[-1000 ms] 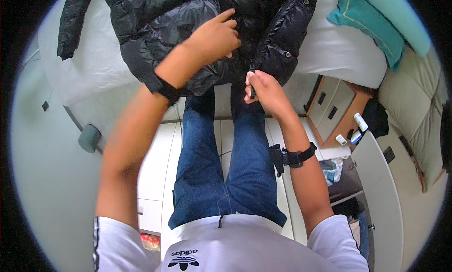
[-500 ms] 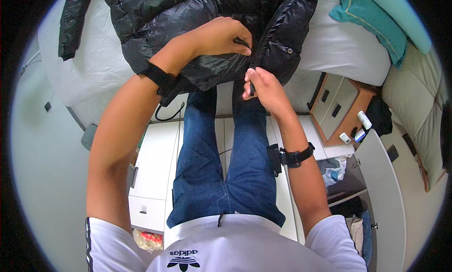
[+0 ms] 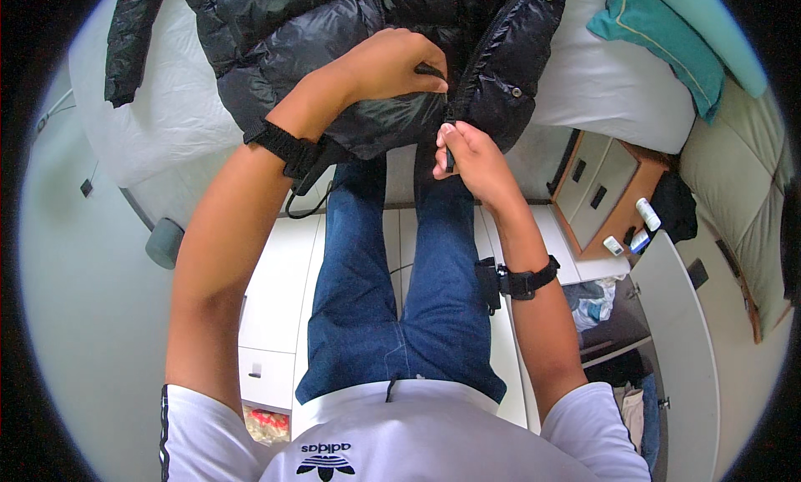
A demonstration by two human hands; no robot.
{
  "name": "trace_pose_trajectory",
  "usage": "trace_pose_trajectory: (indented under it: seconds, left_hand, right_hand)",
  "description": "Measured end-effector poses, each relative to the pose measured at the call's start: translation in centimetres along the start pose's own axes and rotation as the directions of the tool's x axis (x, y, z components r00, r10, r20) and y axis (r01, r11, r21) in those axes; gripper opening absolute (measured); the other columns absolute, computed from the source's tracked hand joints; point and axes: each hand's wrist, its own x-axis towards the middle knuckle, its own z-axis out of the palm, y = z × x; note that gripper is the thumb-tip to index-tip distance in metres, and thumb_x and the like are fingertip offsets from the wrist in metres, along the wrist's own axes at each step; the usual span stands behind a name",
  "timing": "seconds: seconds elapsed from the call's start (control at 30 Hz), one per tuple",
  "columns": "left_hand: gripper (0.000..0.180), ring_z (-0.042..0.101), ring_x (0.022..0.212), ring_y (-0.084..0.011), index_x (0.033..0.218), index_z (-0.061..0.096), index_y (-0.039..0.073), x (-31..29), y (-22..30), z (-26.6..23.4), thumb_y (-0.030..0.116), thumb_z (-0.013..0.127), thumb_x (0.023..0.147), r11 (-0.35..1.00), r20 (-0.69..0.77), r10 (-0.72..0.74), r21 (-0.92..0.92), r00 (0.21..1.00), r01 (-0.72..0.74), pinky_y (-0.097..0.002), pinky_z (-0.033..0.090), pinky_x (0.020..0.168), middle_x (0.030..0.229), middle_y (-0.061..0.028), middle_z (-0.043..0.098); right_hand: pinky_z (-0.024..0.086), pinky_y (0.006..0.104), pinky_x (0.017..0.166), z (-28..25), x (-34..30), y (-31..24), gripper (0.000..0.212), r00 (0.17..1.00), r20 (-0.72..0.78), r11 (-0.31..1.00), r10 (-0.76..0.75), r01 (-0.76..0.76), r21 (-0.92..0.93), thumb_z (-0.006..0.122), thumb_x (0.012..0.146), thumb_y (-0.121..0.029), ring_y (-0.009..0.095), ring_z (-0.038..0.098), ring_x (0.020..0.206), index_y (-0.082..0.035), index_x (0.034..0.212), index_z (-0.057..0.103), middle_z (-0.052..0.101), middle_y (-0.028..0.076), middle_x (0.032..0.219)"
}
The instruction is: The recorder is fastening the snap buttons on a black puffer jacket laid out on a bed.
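A shiny black puffer jacket (image 3: pixel 309 61) lies on the bed, its lower hem toward me and its front edges near my hands. My left hand (image 3: pixel 396 65) pinches a black strip of the jacket's front edge, which shows between thumb and fingers. Just below and to the right, my right hand (image 3: pixel 469 153) is closed on the bottom end of the jacket's zipper (image 3: pixel 450 159), with the thumb on top. The zipper runs up from it toward the left hand. Metal snaps dot the jacket's right flap (image 3: pixel 501 73). The exact zipper parts under my fingers are hidden.
White bedding (image 3: pixel 179 123) spreads under the jacket, with a teal pillow (image 3: pixel 659 40) at the far right. A wood-framed nightstand (image 3: pixel 601 190) stands right, small white bottles (image 3: pixel 647 213) beside it. Below, an open cabinet door (image 3: pixel 680 340) exposes folded clothes. White drawers (image 3: pixel 271 315) lie left of my legs.
Both hands keep their grips at nearly the same place. My left forearm and elbow have shifted slightly to the right.
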Motion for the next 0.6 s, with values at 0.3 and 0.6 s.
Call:
trace_pose_trajectory:
  seconds: [0.3,0.6]
  left_hand:
    - [0.021,0.069,0.087,-0.0352,0.095,0.075,0.005,-0.05,0.30,0.03,0.025,0.074,0.086,1.000,-0.005,-0.010,0.003,1.000,0.010,-0.0411,0.054,0.078,0.091,-0.0158,0.072]
    - [0.021,0.070,0.088,-0.0329,0.095,0.076,0.008,0.38,0.52,-0.03,0.027,0.073,0.086,0.994,0.123,0.061,0.088,0.990,-0.072,-0.0417,0.052,0.079,0.089,-0.0115,0.073]
  right_hand:
    - [0.053,0.0296,0.060,0.18,-0.17,-0.29,0.033,1.000,0.006,1.000,-0.007,0.007,0.012,0.044,0.109,-0.029,0.014,0.062,0.062,-0.003,0.092,0.055,0.057,0.004,0.072]
    - [0.056,0.0314,0.061,0.46,0.21,-0.26,0.034,0.999,-0.017,0.999,-0.051,0.051,-0.001,0.043,0.109,-0.029,0.014,0.062,0.062,-0.002,0.093,0.055,0.054,0.003,0.070]
